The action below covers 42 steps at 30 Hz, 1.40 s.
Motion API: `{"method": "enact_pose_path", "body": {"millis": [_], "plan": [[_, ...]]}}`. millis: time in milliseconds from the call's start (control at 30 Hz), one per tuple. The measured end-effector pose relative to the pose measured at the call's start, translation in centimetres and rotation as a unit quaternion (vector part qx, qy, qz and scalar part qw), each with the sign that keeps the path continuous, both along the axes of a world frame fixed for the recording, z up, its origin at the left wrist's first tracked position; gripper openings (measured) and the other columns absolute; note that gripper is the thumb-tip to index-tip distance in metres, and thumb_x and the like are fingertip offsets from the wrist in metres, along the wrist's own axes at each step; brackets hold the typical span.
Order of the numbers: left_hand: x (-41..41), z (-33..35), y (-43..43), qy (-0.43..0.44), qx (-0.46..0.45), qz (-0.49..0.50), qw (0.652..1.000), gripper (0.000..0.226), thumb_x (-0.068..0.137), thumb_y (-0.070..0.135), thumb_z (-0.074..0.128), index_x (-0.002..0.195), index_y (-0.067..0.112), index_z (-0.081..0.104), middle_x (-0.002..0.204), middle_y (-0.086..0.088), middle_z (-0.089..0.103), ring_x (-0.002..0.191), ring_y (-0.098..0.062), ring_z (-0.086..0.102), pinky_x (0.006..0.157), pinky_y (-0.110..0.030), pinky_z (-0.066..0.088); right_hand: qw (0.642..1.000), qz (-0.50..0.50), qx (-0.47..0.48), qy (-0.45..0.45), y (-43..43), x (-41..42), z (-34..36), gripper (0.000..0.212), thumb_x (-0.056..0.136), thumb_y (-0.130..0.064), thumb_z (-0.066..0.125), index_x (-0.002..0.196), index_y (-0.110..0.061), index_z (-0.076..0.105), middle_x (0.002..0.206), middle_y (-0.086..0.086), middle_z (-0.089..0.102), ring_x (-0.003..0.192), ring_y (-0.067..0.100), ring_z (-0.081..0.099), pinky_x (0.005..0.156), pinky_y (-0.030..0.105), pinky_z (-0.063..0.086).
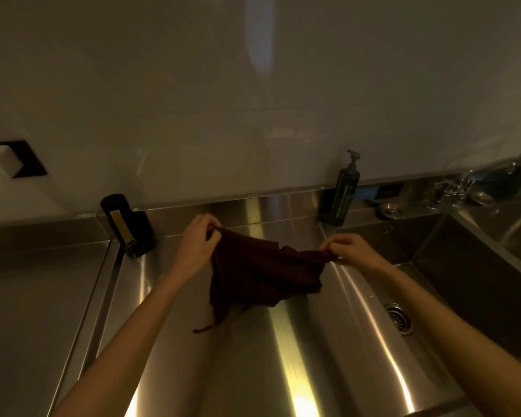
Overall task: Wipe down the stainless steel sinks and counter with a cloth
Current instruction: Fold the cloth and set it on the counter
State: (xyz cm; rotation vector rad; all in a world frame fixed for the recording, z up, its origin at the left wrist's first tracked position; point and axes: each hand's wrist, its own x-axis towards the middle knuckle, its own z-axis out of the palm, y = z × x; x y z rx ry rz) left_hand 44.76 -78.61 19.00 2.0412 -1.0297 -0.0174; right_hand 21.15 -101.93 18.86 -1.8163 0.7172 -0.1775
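Dim, warm light — steel glare, wide-angle warp

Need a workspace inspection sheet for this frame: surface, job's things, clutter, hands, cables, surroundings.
Surface: stainless steel counter, streaked with glare; sink basin on its right, with a round drain strainer.
Job's things: dark maroon cloth, held up between both hands, hanging loose over the counter.
Clutter: dark green pump bottle and black cylindrical container, both upright at the back edge.
Hands: left hand pinches one top corner of the cloth; right hand pinches the other.
Cables: nothing seen.
Surroundings: pale wall; metal taps at far right; dim light.
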Motion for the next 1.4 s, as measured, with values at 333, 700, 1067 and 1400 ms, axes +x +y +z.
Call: {"method": "enact_pose_path", "body": {"millis": [333, 700, 1067, 1400], "plan": [[-1.2, 11.0, 4.6, 0.227, 0.111, -0.309, 0.917, 0.011, 0.084, 0.016, 0.057, 0.089, 0.009, 0.064, 0.081, 0.010, 0.065, 0.081, -0.004, 0.060, 0.075, -0.015, 0.047, 0.898, 0.382, 0.149, 0.161, -2.7, -2.5, 9.7, 0.023, 0.082, -0.006, 0.049, 0.091, -0.019, 0.066, 0.096, 0.003, 0.061, 0.087, 0.016, 0.059, 0.078, 0.026, 0.051], [5.9, 3.1, -3.2, 0.235, 0.089, 0.016, 0.968, 0.029, 0.089, -0.008, 0.053, 0.118, -0.006, 0.056, 0.116, -0.021, 0.058, 0.097, -0.022, 0.053, 0.071, -0.018, 0.044, 0.993, -0.054, 0.104, -0.011, -3.4, 4.3, 4.1, 0.031, 0.094, -0.006, 0.051, 0.125, -0.007, 0.053, 0.120, 0.015, 0.059, 0.101, 0.022, 0.062, 0.083, 0.030, 0.052], [-3.2, -11.9, 2.5, 0.025, 0.331, -0.179, 0.926, 0.015, 0.085, 0.019, 0.063, 0.100, 0.018, 0.067, 0.108, -0.004, 0.060, 0.102, -0.018, 0.054, 0.089, -0.026, 0.042, 0.928, 0.231, -0.141, 0.256, 3.4, 2.1, -8.3, 0.020, 0.089, -0.009, 0.058, 0.108, -0.015, 0.063, 0.111, 0.004, 0.062, 0.095, 0.009, 0.057, 0.079, 0.019, 0.043], [-8.8, -16.9, 6.9, -0.025, 0.254, -0.180, 0.950, 0.035, 0.084, 0.037, 0.061, 0.117, 0.029, 0.055, 0.118, 0.010, 0.052, 0.105, -0.004, 0.047, 0.083, -0.014, 0.032, 0.842, 0.264, -0.388, 0.266, 6.3, -3.8, -13.6, 0.030, 0.088, -0.024, 0.056, 0.117, -0.020, 0.050, 0.125, 0.000, 0.044, 0.118, 0.018, 0.042, 0.093, 0.027, 0.035]]}}
